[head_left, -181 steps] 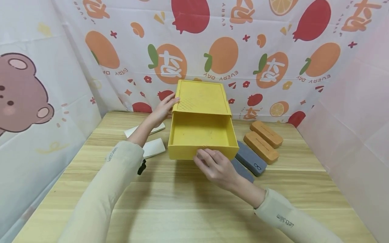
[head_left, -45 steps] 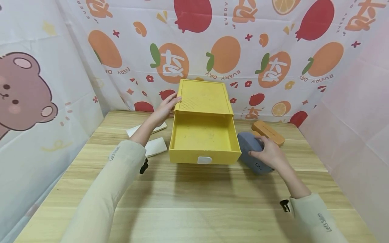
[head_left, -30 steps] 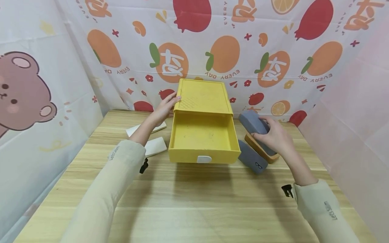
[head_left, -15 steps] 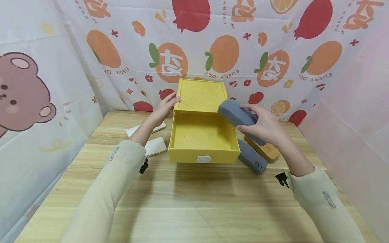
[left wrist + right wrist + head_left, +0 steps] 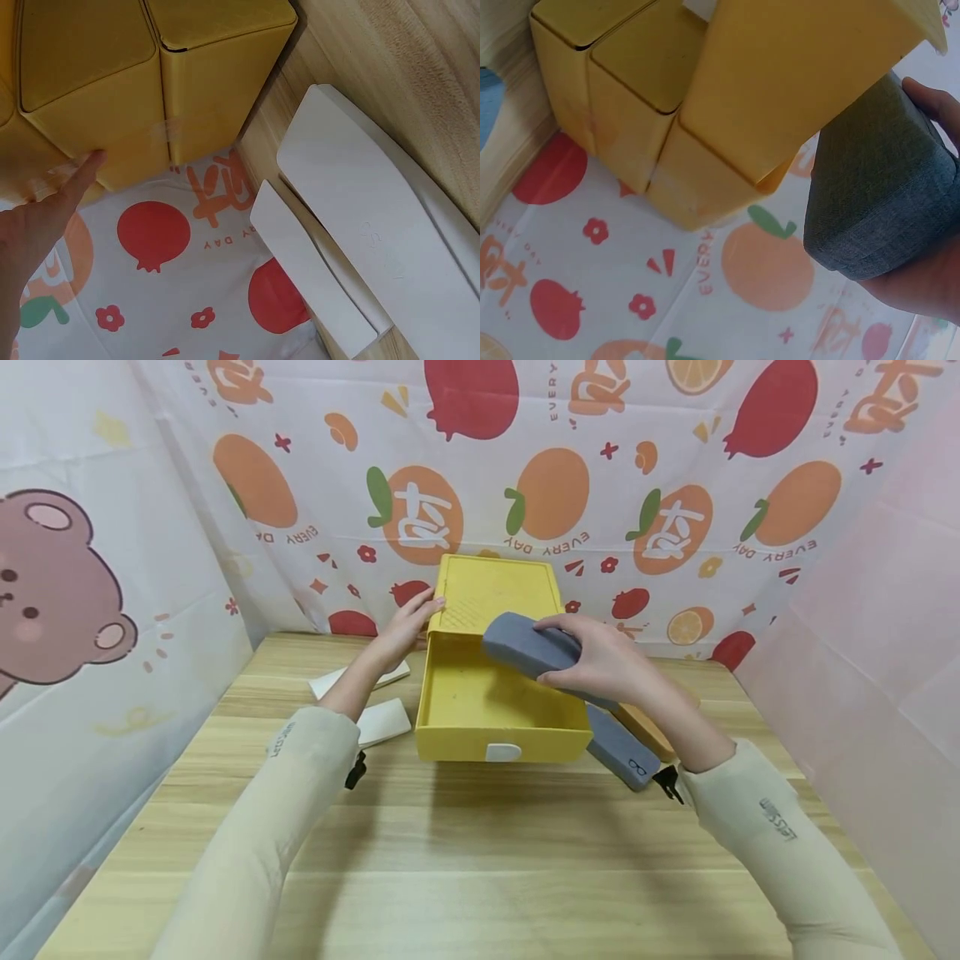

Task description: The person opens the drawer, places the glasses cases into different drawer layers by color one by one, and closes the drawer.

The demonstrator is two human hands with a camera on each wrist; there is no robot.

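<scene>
The yellow drawer unit looks like smooth plastic, its top partly crosshatched. The grey case has a matt, woven cloth surface, while the white cases look smooth; the tabletop shows softly glossy wood grain, the backdrop creased cloth.

on table | yellow drawer unit | 2 white cases | gray case | 2 orange cases

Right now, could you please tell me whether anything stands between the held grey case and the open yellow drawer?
Nothing visible does, though in the head view the grey case overlaps the right rim of the yellow drawer, which might catch it.
</scene>
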